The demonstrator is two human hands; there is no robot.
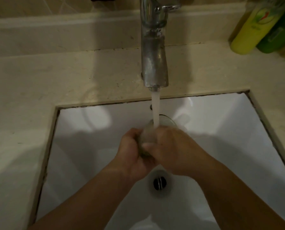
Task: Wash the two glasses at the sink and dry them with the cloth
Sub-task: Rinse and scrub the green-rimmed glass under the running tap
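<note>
A clear glass [165, 121] sits between both my hands over the white sink basin [82, 146], its rim tilted away from me under the running water stream [155, 110]. My left hand [133, 156] grips the glass body from the left. My right hand [173, 151] wraps it from the right, with the thumb across the glass wall. Most of the glass is hidden by my fingers. The second glass and the cloth are out of view.
The chrome faucet [154, 52] stands at the back centre on the beige counter [39, 83]. Yellow and green bottles [261, 25] stand at the back right. The drain [159, 182] lies below my hands.
</note>
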